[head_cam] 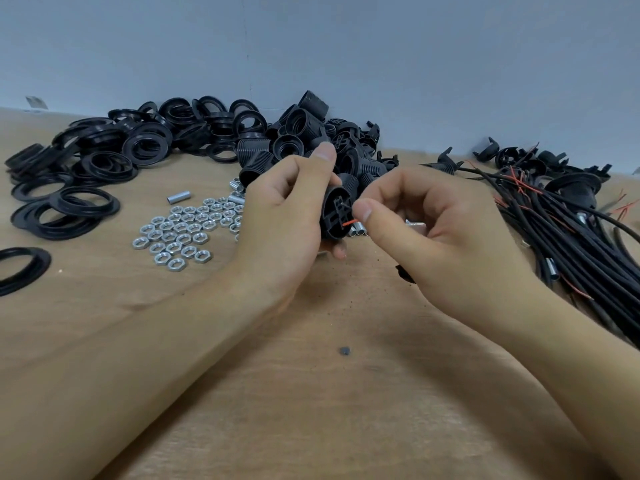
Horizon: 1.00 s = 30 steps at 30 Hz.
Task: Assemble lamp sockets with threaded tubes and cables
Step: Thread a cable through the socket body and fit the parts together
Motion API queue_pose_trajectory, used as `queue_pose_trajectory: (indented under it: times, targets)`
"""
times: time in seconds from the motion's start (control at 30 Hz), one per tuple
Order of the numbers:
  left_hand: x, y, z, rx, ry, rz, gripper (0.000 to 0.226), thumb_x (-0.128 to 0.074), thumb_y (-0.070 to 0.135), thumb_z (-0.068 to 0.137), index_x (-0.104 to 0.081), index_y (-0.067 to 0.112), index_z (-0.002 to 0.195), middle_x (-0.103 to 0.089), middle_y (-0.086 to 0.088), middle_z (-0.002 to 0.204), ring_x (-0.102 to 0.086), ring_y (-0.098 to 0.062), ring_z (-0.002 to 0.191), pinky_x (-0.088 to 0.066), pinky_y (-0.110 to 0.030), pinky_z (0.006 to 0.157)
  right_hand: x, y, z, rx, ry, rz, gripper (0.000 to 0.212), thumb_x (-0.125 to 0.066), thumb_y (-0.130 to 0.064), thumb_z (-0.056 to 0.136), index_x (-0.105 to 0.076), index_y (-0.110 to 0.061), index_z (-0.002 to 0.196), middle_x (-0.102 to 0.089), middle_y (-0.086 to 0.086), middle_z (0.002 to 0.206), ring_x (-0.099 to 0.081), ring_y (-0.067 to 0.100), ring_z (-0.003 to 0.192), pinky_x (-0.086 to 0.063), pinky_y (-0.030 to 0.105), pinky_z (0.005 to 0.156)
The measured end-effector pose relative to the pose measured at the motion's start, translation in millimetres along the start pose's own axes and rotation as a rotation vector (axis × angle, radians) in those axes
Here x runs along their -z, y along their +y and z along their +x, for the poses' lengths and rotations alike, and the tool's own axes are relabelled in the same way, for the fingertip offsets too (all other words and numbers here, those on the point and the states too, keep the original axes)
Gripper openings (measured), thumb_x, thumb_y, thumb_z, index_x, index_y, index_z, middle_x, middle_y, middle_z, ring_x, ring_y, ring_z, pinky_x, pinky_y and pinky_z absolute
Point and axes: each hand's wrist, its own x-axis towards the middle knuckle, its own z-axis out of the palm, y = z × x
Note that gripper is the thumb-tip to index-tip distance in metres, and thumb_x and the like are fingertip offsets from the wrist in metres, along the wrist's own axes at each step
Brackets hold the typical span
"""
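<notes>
The left hand (287, 202) is gripping a black, round plastic lamp socket (336, 213) between thumb and fingers, its ribbed inner face turned toward the right hand (429, 223), which is pinching a thin red wire (350, 222) at that face. Beyond the hands, a heap of threaded black socket shells (304, 140) is lying on the wooden counter (311, 393). Left of the left hand, shiny hexagonal metal nuts (180, 233) and flat black rings (86, 157) are spreading out. Right of the right hand, smooth black cables (571, 237) are lying bundled.
</notes>
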Motion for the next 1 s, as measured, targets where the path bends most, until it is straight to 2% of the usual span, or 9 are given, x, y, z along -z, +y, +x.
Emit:
queue_pose_trajectory:
  times: [0.13, 0.23, 0.37, 0.5, 0.6, 0.73, 0.8, 0.87, 1.0]
  targets:
    - [0.5, 0.3, -0.5, -0.022, -0.005, 0.046, 0.039, -0.056, 0.03, 0.101, -0.055, 0.012, 0.067, -0.049, -0.002, 0.057, -0.048, -0.02, 0.044, -0.04, -0.024, 0.04, -0.2, -0.1, -0.4, -0.009, -0.033, -0.025, 0.014, -0.062, -0.013, 0.094, -0.064, -0.011, 0.081, -0.057, -0.01, 0.061, -0.041, 0.016, 0.049, -0.034, 0.023, 0.043]
    - [2.1, 1.7, -0.9, -0.06, -0.015, 0.103, 0.037, -0.055, 0.029, 0.102, -0.054, 0.011, 0.07, -0.05, 0.0, 0.056, -0.048, -0.021, 0.043, -0.04, -0.024, 0.04, 0.7, -0.4, 0.3, -0.003, -0.045, -0.033, 0.015, -0.063, -0.014, 0.094, -0.066, -0.012, 0.08, -0.057, -0.005, 0.061, -0.042, 0.021, 0.049, -0.034, 0.025, 0.042]
    - [2.9, 0.9, -2.5, -0.187, -0.021, 0.254, 0.035, -0.054, 0.026, 0.103, -0.052, 0.009, 0.072, -0.048, -0.006, 0.056, -0.049, -0.022, 0.039, -0.039, -0.024, 0.036, 4.5, 1.3, 0.7, -0.005, -0.083, -0.098, 0.015, -0.065, -0.018, 0.092, -0.065, -0.017, 0.078, -0.051, -0.01, 0.057, -0.04, 0.005, 0.046, -0.033, 0.015, 0.045]
    - [2.4, 0.0, -3.5, -0.213, -0.017, 0.308, 0.035, -0.054, 0.024, 0.103, -0.05, 0.007, 0.073, -0.047, -0.005, 0.054, -0.049, -0.022, 0.036, -0.038, -0.022, 0.036, 4.8, -0.4, -0.1, 0.021, -0.078, -0.205, 0.018, -0.067, -0.019, 0.09, -0.062, -0.023, 0.073, -0.054, -0.013, 0.058, -0.048, 0.013, 0.054, -0.037, 0.013, 0.048]
    - [2.5, -0.3, -3.7, -0.219, -0.032, 0.33, 0.034, -0.054, 0.025, 0.103, -0.05, 0.006, 0.075, -0.047, -0.002, 0.051, -0.05, -0.021, 0.035, -0.037, -0.022, 0.036, 3.9, -1.1, 0.9, 0.003, -0.074, -0.197, 0.019, -0.066, -0.021, 0.088, -0.06, -0.026, 0.071, -0.055, -0.013, 0.059, -0.051, 0.014, 0.056, -0.037, 0.013, 0.048]
    - [4.9, -0.9, -2.3, -0.213, -0.041, 0.36, 0.036, -0.053, 0.026, 0.103, -0.051, 0.004, 0.075, -0.048, -0.014, 0.055, -0.05, -0.023, 0.036, -0.038, -0.023, 0.035, 3.0, -1.1, -1.2, 0.042, -0.075, -0.172, 0.014, -0.066, -0.018, 0.091, -0.063, -0.021, 0.077, -0.056, -0.006, 0.061, -0.051, 0.022, 0.058, -0.041, 0.025, 0.049]
    - [5.5, -0.4, -1.9, -0.212, -0.043, 0.366, 0.037, -0.051, 0.027, 0.104, -0.051, 0.004, 0.075, -0.046, -0.016, 0.057, -0.049, -0.024, 0.037, -0.039, -0.025, 0.034, 1.7, -0.6, -1.8, 0.056, -0.067, -0.174, 0.012, -0.064, -0.021, 0.091, -0.063, -0.02, 0.079, -0.056, -0.006, 0.062, -0.05, 0.022, 0.058, -0.04, 0.023, 0.049]
    - [6.3, 0.2, -1.9, -0.196, -0.056, 0.367, 0.038, -0.05, 0.029, 0.104, -0.052, 0.007, 0.073, -0.047, -0.01, 0.055, -0.048, -0.025, 0.036, -0.039, -0.026, 0.034, 0.5, 0.0, -1.7, 0.059, -0.062, -0.181, 0.012, -0.061, -0.024, 0.09, -0.062, -0.02, 0.079, -0.053, -0.008, 0.062, -0.049, 0.021, 0.059, -0.037, 0.018, 0.048]
    - [6.4, 0.7, -3.0, -0.136, -0.08, 0.361, 0.04, -0.046, 0.031, 0.105, -0.053, 0.014, 0.07, -0.048, 0.002, 0.049, -0.047, -0.023, 0.033, -0.036, -0.025, 0.034, 0.1, 0.4, -1.3, 0.081, -0.059, -0.199, 0.014, -0.061, -0.03, 0.09, -0.06, -0.021, 0.079, -0.054, 0.0, 0.063, -0.047, 0.024, 0.059, -0.038, 0.022, 0.048]
